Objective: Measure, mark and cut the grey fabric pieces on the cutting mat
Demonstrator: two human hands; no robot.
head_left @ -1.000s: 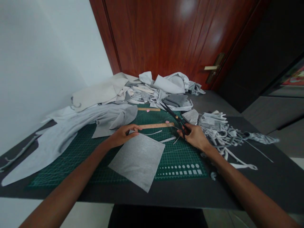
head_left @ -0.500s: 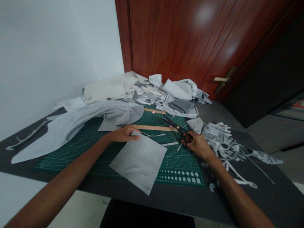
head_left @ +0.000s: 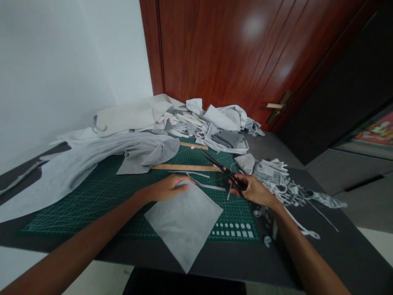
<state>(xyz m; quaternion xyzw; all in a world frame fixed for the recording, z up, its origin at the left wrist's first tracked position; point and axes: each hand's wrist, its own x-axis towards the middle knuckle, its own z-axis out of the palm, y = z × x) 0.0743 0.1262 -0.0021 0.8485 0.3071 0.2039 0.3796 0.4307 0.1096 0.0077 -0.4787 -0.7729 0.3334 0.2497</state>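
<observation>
My left hand (head_left: 170, 187) pinches the upper corner of a square piece of grey fabric (head_left: 186, 223), whose lowest corner hangs past the table's front edge. In my right hand (head_left: 250, 189) is a pair of black scissors (head_left: 229, 172), pointing up and left over the green cutting mat (head_left: 116, 200). Their blades look nearly closed. Thin fabric strips (head_left: 211, 187) lie on the mat between my hands. A wooden ruler (head_left: 184, 167) lies just beyond them, partly beneath the scissors' blades.
A long grey cloth (head_left: 92, 157) spreads across the left of the table. Fabric scraps (head_left: 196, 123) are heaped at the back by the wooden door (head_left: 215, 49). A pile of cut strips (head_left: 279, 180) lies right of my right hand. A second ruler (head_left: 193, 145) lies farther back.
The grey fabric in my left hand has turned, and its lower corner now reaches nearer to me. The scissors' blades have come closer together. The whole view has shifted slightly.
</observation>
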